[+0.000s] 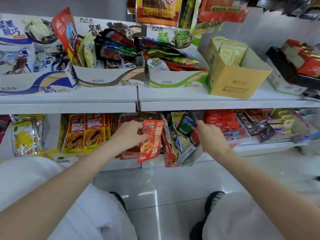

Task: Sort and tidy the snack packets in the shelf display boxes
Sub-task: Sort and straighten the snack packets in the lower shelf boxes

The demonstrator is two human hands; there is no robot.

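Left hand (129, 134) pinches flat red foil snack packet (151, 141), long axis upright, at lower shelf front edge (259, 148); right hand (210, 134) grips mixed packets in red display box (168, 153) alongside.

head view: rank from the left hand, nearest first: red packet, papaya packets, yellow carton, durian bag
1. Red packet, held in the left hand.
2. Papaya packets, just left, same shelf.
3. Durian bag, far left.
4. Yellow carton, upper shelf, right.

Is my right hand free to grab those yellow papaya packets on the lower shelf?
Probably not: the right hand is gripping a dark packet, and the left hand with its red packet lies between it and the papaya packets.
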